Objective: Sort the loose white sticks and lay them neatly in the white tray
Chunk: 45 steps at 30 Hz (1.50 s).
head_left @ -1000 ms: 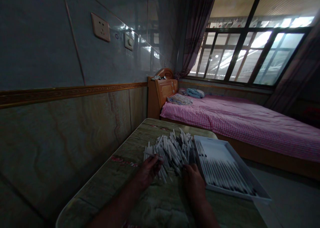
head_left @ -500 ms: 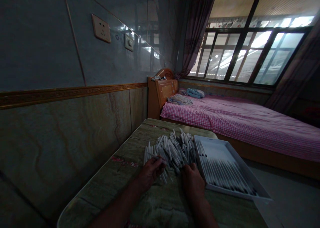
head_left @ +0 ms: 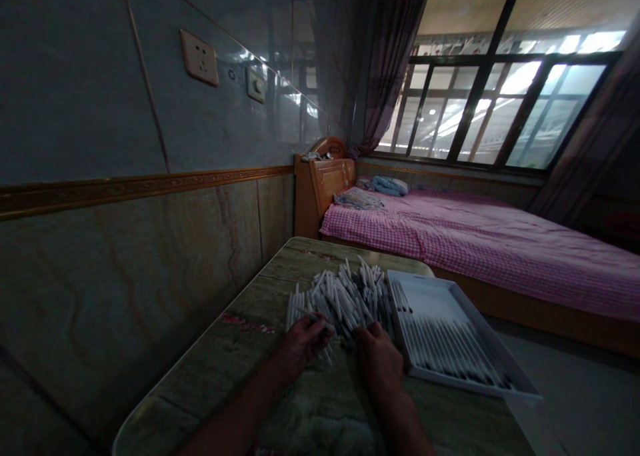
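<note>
A loose heap of several white pen-like sticks (head_left: 345, 296) lies on the marbled table (head_left: 260, 349). My left hand (head_left: 303, 343) rests at the near left edge of the heap, fingers curled round a few sticks. My right hand (head_left: 377, 359) is at the heap's near right edge, fingers bent down among the sticks; what it holds is hidden. To the right, a white tray (head_left: 440, 296) holds a row of sticks laid side by side along its near half.
A tiled wall with a socket (head_left: 199, 57) runs along the left. Beyond the table stands a bed with a pink checked cover (head_left: 480, 243) under a large window (head_left: 490, 109). The table's right edge drops to the floor (head_left: 575, 389).
Both hands have drawn slightly closer together at the near edge of the heap; the right hand moved a little left. The tray has not moved.
</note>
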Available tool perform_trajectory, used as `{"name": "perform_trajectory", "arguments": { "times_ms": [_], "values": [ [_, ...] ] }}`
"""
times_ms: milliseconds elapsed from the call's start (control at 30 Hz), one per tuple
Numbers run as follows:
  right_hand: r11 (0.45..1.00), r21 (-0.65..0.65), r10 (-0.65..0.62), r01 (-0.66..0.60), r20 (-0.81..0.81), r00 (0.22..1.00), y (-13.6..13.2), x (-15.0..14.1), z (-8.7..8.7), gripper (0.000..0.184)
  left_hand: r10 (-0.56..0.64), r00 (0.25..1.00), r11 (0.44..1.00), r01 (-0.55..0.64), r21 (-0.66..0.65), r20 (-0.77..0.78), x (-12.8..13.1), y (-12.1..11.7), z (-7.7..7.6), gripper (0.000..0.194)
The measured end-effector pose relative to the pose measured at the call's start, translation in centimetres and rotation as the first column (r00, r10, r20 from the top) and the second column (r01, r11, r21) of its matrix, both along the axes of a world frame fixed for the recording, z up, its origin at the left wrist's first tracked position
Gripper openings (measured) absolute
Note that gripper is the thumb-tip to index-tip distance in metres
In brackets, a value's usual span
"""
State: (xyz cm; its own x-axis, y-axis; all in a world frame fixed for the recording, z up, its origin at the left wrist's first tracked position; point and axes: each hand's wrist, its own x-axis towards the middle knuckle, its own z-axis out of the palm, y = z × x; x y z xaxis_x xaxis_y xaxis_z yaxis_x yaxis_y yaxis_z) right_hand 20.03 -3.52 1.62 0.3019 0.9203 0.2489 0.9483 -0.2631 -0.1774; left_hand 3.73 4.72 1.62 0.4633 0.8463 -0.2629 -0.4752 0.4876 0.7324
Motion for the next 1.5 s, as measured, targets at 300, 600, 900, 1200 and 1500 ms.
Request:
{"name": "perform_trajectory", "arguments": {
  "times_ms": [300,600,900,1200,1500],
  "values": [
    [0.999,0.002,0.039,-0.039,0.001,0.999,0.4,-0.1,-0.3,0.022,-0.019,1.000,1.000,0.019,0.014,-0.016,-0.1,0.1,-0.4,0.028],
    [0.995,0.061,0.081,-0.080,-0.013,0.997,0.6,-0.4,-0.7,0.017,-0.012,1.000,1.000,0.012,-0.004,-0.010,-0.1,0.0,-0.4,0.032],
    [0.889,0.454,0.258,-0.059,-0.389,0.884,0.6,-0.5,-1.9,0.018,0.026,0.998,1.000,-0.027,0.011,0.050,-0.1,-0.2,-0.2,0.030],
    [0.892,0.383,0.321,0.238,-0.910,0.261,0.5,-3.2,-1.0,0.027,-0.007,0.996,1.000,0.006,0.010,0.084,0.2,-0.5,-0.3,0.029],
    [0.890,0.343,0.351,0.301,-0.936,0.029,1.2,-3.7,-2.0,0.028,-0.008,0.998,1.000,0.008,0.008,0.060,0.3,-0.9,0.2,0.031]
  ]
}}
